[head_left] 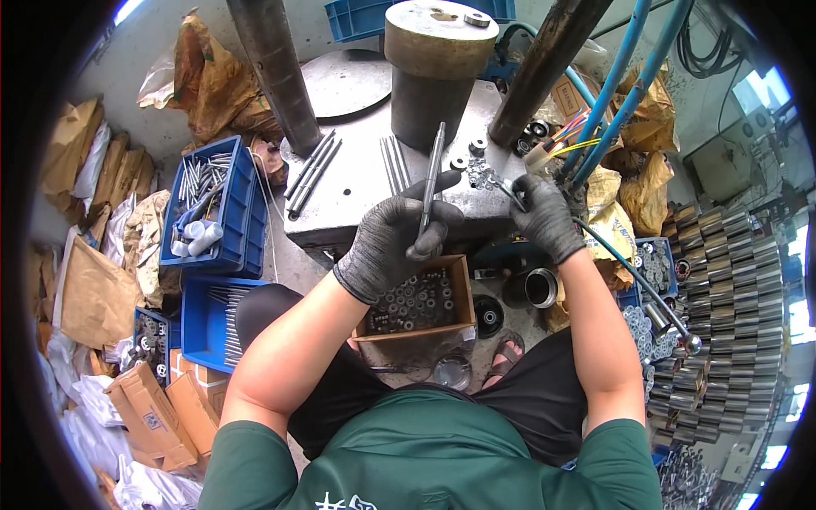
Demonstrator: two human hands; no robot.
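My left hand (399, 234), in a dark grey glove, grips a slim metal shaft (433, 174) that stands tilted upright in front of the press. Beside a small heap of shiny metal pieces (484, 177) on the steel press table (357, 200), my gloved right hand (546, 212) is closed in a pinch. A short shiny piece shows at its fingertips, too small to name. Several more shafts (314, 174) lie on the table's left side, and another group of shafts (395, 161) lies nearer the middle. Small round rings (460, 162) sit close to the heap.
A thick steel ram (438, 76) rises between two posts (276, 76). Below the table is an open carton (466, 293) of small round parts. Blue bins (234, 204) of rods stand left; a ball-ended lever (637, 276) and stacked metal tubes (722, 314) are right.
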